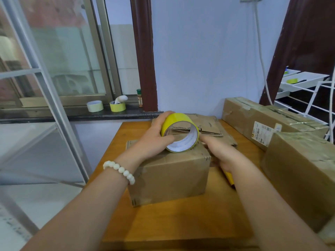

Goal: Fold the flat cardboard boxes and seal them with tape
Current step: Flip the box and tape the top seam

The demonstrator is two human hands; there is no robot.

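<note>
A folded brown cardboard box [174, 175] stands in the middle of the wooden table [163, 221]. My left hand [156, 137] grips a yellow tape roll [178, 124], held on its edge on top of the box. My right hand [220, 153] lies on the box's top right corner, fingertips next to the roll; whether it pinches the tape end is hidden. A yellow tool [229, 178] pokes out under my right wrist. Flat cardboard sheets [210, 126] lie behind the box.
Two large taped boxes sit at the right: a long one [253, 116] and a near one [299, 171]. The window sill holds two tape rolls [95, 106] [117, 106] and a spice jar [139, 98]. A white rack [304, 84] stands at the far right.
</note>
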